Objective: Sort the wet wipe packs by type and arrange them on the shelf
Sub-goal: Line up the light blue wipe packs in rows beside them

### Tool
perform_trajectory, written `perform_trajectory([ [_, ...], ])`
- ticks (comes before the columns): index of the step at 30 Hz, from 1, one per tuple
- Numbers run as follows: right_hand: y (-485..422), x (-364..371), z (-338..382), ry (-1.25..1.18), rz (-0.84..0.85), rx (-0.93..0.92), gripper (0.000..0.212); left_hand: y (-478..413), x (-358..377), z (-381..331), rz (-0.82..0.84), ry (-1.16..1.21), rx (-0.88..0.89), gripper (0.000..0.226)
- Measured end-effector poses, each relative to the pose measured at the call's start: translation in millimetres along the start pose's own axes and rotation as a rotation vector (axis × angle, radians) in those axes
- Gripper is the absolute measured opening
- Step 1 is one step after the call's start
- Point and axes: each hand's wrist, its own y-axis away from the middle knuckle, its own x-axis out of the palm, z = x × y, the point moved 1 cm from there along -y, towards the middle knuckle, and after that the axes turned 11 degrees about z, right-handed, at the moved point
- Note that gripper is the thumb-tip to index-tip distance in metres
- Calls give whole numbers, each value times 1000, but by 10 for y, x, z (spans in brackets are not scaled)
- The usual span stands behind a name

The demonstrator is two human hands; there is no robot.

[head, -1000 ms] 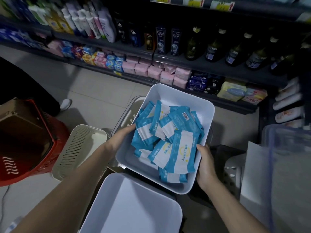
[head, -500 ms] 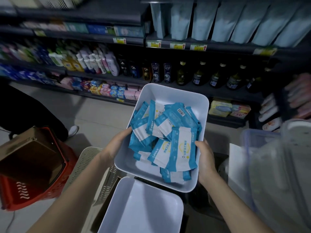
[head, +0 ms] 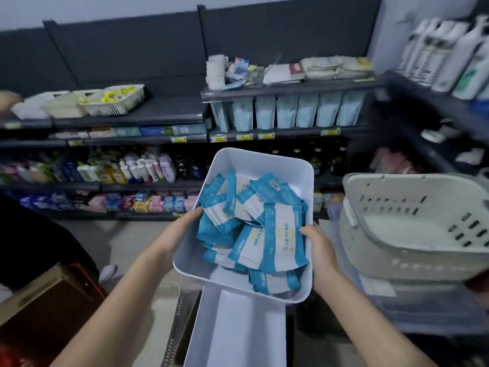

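Note:
A white rectangular tub (head: pixel 264 161) is held up in front of me, filled with several blue-and-white wet wipe packs (head: pixel 254 223). My left hand (head: pixel 180 230) grips its left rim, thumb over the edge touching the packs. My right hand (head: pixel 321 254) grips the right rim, thumb inside. Dark store shelves (head: pixel 158 116) rise behind the tub; the upper left shelf holds baskets of packs and a bare stretch to their right.
An empty white tub (head: pixel 238 332) sits below. A perforated white basket (head: pixel 412 223) rests on a clear bin at right. A red basket with a cardboard box (head: pixel 45 308) stands at lower left. Bottles and pouches (head: pixel 288 111) fill the shelves. Another person's hand (head: pixel 6 99) shows at far left.
The tub of packs has been lifted higher, and my view has tilted up so the upper shelves now show. Both hands keep their hold on the rims.

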Motion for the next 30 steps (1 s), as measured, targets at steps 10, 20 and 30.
perform_trajectory([
  [10,1367,-529,530,-90,-142,-97,34,621,955,-185,195,-49,17,36],
  [20,2396,-1612,1061,-142,-422,-215,29,497,2428,-97,400,-187,-20,42],
  [30,2827,-3175,1753,-179,-568,-332,29,112,4464,-89,651,-158,-115,40],
])
